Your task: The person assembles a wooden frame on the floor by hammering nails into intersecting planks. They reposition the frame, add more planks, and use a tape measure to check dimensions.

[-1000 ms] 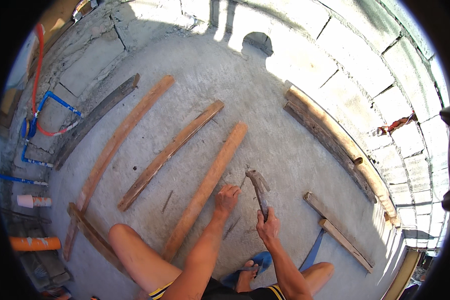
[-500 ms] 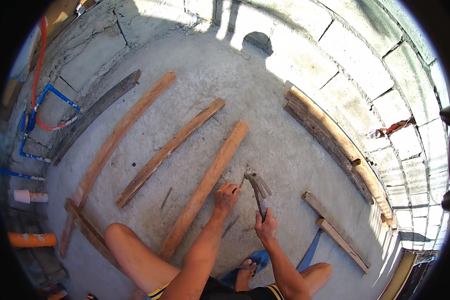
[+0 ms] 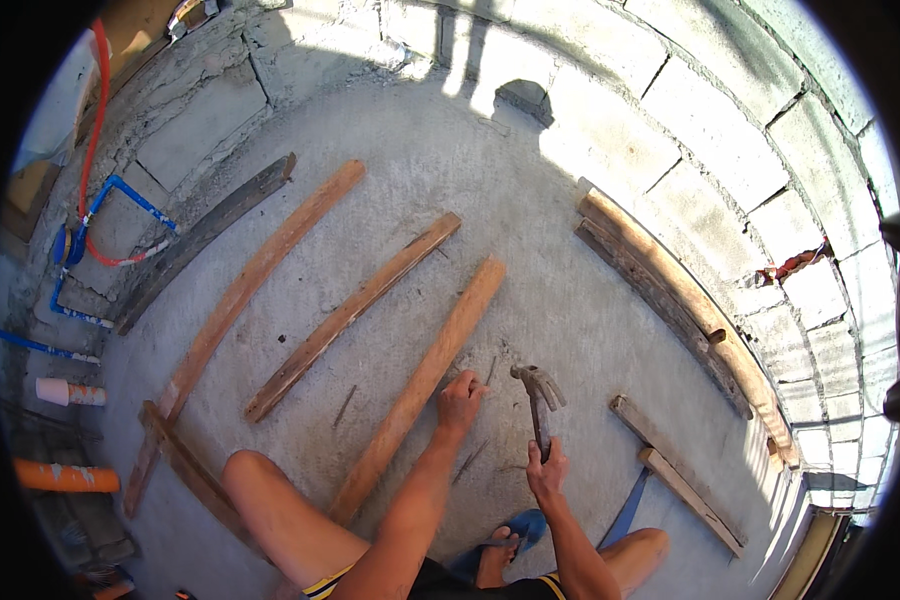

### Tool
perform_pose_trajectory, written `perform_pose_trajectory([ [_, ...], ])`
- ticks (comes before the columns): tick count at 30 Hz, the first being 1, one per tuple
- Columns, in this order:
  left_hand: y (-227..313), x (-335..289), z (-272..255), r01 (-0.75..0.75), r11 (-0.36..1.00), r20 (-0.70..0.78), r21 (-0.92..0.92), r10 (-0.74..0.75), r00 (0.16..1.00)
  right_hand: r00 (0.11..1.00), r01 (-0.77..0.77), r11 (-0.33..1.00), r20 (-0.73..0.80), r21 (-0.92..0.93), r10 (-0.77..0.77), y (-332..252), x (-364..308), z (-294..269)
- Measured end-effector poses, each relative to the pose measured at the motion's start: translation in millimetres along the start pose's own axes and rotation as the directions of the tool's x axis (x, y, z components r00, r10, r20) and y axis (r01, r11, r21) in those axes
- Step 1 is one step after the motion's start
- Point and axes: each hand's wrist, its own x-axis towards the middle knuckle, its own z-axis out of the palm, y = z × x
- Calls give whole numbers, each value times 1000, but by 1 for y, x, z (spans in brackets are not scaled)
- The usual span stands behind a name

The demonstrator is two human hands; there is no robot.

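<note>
In my right hand (image 3: pixel 547 470) is a claw hammer (image 3: pixel 540 392), its dark handle gripped below the grey metal head. The head is off the floor's chipped patch, to the right of my left hand (image 3: pixel 460 402). The left fingers are pinched together low over the concrete, at a thin nail (image 3: pixel 491 371) that stands out beyond the fingertips. Just left of that hand lies a reddish wooden beam (image 3: pixel 420 385). Loose nails (image 3: pixel 471 460) lie on the floor between my forearms, and another long nail (image 3: pixel 345 406) lies left of the beam.
More timbers (image 3: pixel 355 315) lie to the left, and two longer ones (image 3: pixel 670 285) along the block wall (image 3: pixel 720 150). At right, a handsaw's blue blade (image 3: pixel 625 508) lies by short wood pieces (image 3: pixel 690 500). Blue pipes (image 3: pixel 120 190) and an orange pipe (image 3: pixel 70 476) project at left.
The hammer has moved right, away from the left fingertips, and its head has turned. The left hand stays low by the nail. The whole view has shifted slightly.
</note>
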Motion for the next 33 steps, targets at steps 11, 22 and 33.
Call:
perform_pose_trajectory([
  [11, -3, -3, 1, -45, 998, -28, -40, 44, 999, 982, 177, 969, 96, -171, -162, -13, 10, 7],
  [22, 8, -9, 9, -36, 996, -41, 84, 39, 998, 987, -61, 981, 133, -184, 86, -30, 23, 14],
  [33, 43, -5, -37, 123, 955, 325, 271, -211, 922, 334, -942, 178, 842, 283, 424, 9, 41, -76],
])
